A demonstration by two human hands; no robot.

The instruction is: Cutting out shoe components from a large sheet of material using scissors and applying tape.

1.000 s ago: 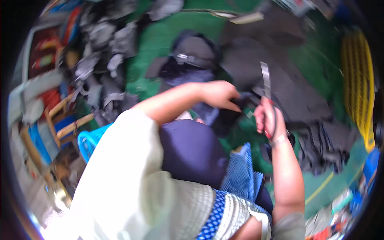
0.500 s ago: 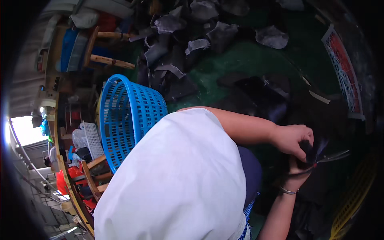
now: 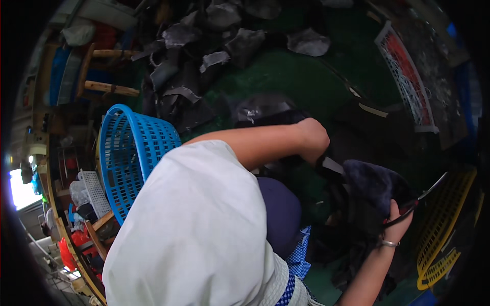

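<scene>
My right hand (image 3: pixel 399 223), with a silver bracelet at its wrist, is closed around scissors (image 3: pixel 433 186). Their metal blades point up and to the right, and a dark red handle part shows by the fingers. A dark purple-grey plush piece of cloth (image 3: pixel 375 181) lies against that hand's thumb and spreads to the left. Further left, my left hand (image 3: pixel 313 138) is curled closed with its fingertips turned out of sight. A short pale strip (image 3: pixel 333 166) shows between this hand and the plush cloth; whether the hand grips it is hidden.
A blue slatted basket (image 3: pixel 133 153) lies tipped at left, near wooden stools (image 3: pixel 111 88). Grey cloth scraps (image 3: pixel 224 15) are scattered over the green floor (image 3: pixel 286 76). At right are a white crate with red contents (image 3: pixel 408 76) and a yellow basket (image 3: pixel 446 224).
My left hand has moved away from the right one, up and left. The plush cloth now shows spread between them. The whole view has shifted, with the surroundings moving left.
</scene>
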